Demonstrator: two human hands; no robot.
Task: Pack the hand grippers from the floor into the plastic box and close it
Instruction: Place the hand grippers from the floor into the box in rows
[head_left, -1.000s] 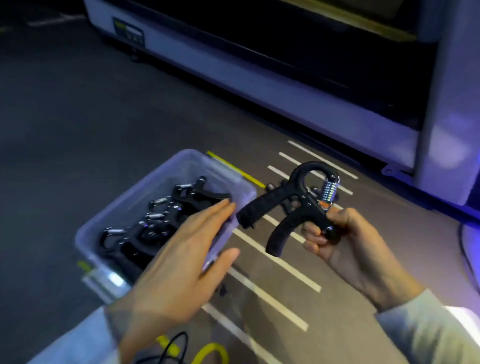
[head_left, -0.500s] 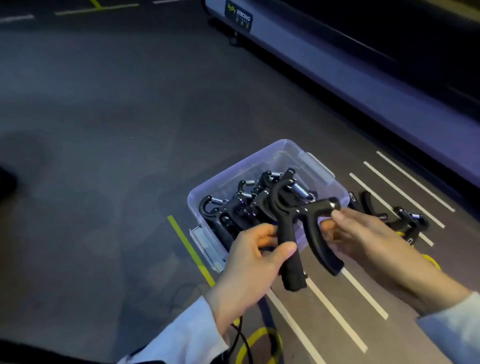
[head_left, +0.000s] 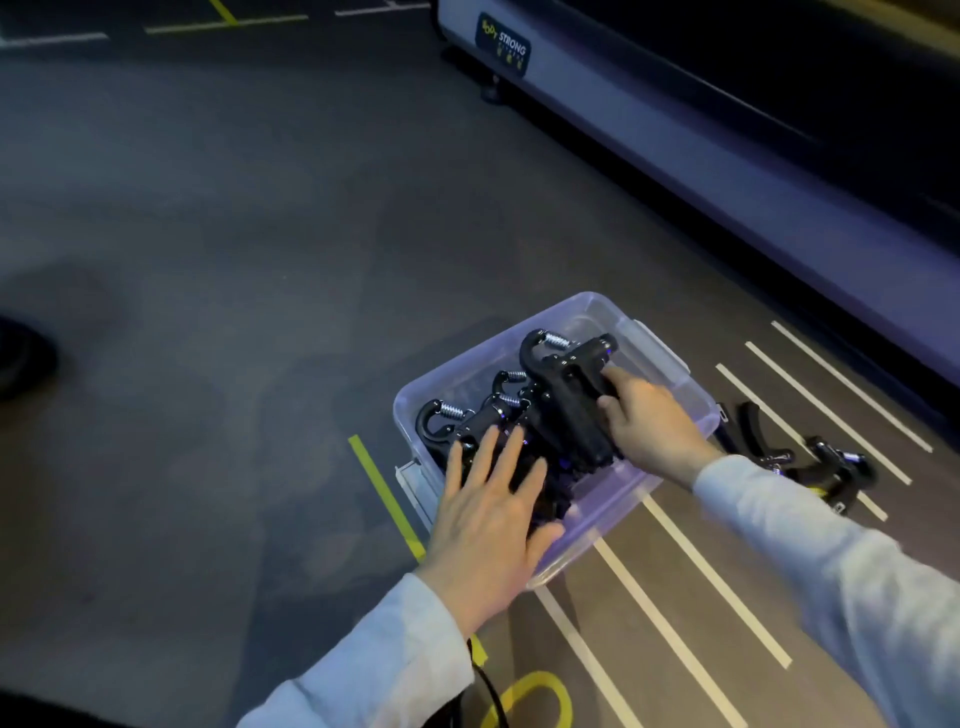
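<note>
Right hand (head_left: 652, 423) grasps top hand gripper (head_left: 569, 395) inside plastic box (head_left: 613, 514). Left hand (head_left: 491, 512), fingers straight, presses flat on packed grippers (head_left: 467, 421) beside it.

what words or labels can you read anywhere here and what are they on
"STRONG": white letters on a dark label at the corner of the grey machine base at the top of the view.
A yellow-green word or logo to the left of it and a small line beneath it on the same label: too blurred to read.
Plastic box, hand grippers and floor tape: no text visible.
</note>
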